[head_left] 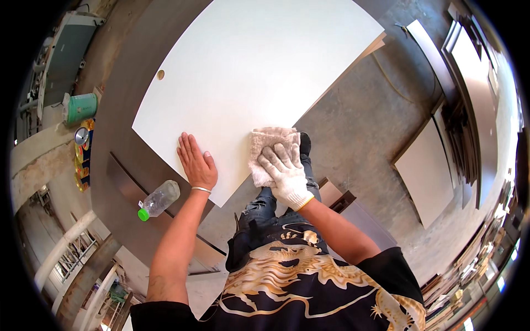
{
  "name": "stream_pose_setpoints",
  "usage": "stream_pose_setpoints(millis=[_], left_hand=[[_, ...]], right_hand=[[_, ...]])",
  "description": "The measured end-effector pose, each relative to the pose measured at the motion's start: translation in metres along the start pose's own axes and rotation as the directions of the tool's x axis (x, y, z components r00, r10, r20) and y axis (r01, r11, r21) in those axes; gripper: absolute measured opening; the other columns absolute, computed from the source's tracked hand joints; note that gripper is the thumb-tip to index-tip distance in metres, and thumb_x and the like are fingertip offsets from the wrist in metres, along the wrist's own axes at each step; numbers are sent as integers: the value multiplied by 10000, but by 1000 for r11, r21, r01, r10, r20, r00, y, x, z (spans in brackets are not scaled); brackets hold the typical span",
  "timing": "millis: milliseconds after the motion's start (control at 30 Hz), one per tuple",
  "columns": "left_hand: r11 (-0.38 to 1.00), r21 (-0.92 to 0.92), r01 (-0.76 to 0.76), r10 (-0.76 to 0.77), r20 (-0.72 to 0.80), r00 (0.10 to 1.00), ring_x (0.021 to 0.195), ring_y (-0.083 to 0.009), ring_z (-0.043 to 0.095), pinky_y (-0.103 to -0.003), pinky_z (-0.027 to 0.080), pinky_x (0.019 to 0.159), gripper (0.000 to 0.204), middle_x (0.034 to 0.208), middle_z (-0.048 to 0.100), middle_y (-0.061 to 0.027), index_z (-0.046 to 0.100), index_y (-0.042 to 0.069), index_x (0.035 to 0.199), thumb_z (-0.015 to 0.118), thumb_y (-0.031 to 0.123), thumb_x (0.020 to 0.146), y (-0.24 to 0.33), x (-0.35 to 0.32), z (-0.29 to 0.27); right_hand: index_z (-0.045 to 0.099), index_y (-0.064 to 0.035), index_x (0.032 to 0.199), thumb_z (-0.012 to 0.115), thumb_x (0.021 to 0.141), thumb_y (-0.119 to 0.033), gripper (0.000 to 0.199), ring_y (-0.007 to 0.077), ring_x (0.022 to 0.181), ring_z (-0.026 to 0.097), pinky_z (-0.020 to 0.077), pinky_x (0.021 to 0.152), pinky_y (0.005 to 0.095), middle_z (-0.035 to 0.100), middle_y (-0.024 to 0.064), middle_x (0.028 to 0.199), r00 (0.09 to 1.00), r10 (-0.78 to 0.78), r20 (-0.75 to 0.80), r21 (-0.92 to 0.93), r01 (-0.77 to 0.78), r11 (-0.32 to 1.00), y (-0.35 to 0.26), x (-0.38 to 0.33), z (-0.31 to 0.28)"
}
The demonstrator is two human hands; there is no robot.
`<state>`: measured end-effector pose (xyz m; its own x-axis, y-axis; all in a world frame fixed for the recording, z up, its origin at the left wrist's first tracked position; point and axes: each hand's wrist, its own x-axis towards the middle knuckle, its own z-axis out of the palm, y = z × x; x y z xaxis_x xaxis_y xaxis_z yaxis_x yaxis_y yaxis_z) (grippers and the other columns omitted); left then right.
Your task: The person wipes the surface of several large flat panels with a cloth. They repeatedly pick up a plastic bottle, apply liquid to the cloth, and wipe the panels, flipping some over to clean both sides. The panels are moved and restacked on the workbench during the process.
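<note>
A large white panel [248, 66] fills the upper centre of the frame, its long axis running toward the upper right. The bare left hand [196, 163] presses flat, fingers together, on its near edge; the gloved right hand [284, 174], just beside, spreads over a pale cloth [268, 140].

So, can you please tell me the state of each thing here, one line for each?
White panel: lying flat on the brown worktop.
Left hand: bare, pressed flat on the panel.
Right hand: gloved, pressing on the cloth.
Cloth: crumpled, at the panel's near edge.
Clear plastic bottle: on its side, green cap on.
Green container: lying on its side.
</note>
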<state>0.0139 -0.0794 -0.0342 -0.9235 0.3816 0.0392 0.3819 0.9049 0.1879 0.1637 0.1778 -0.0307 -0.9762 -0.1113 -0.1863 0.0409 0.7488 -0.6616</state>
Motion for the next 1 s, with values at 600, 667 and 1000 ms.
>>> stream_pose_setpoints(millis=[600,667,1000], left_hand=[[1000,9,-4,3,25,1000,1597,-406,179,-546,103,1295,688,1706,225,-250,262,-52,1613,414,275,1028,2,1,-4],[1000,1,-6,6,40,999,1596,-409,179,-549,101,1294,684,1706,225,-250,261,-43,1618,408,289,1038,-2,3,-4],[998,-43,48,-44,75,996,1614,-385,118,-551,61,1298,716,1732,166,-216,205,-12,1645,431,275,1029,0,5,-5]], right_hand=[[509,-37,1504,570,919,-216,615,406,1583,231,50,1298,609,397,223,1626,965,-240,-105,7,242,970,-21,46,32],[404,4,1561,509,983,-321,671,426,1570,254,85,1293,618,359,291,1622,950,-312,0,71,311,948,-58,33,50],[616,-250,1460,598,934,-41,567,368,1547,337,227,1283,487,428,188,1630,899,111,-424,-270,-242,932,198,152,-236]])
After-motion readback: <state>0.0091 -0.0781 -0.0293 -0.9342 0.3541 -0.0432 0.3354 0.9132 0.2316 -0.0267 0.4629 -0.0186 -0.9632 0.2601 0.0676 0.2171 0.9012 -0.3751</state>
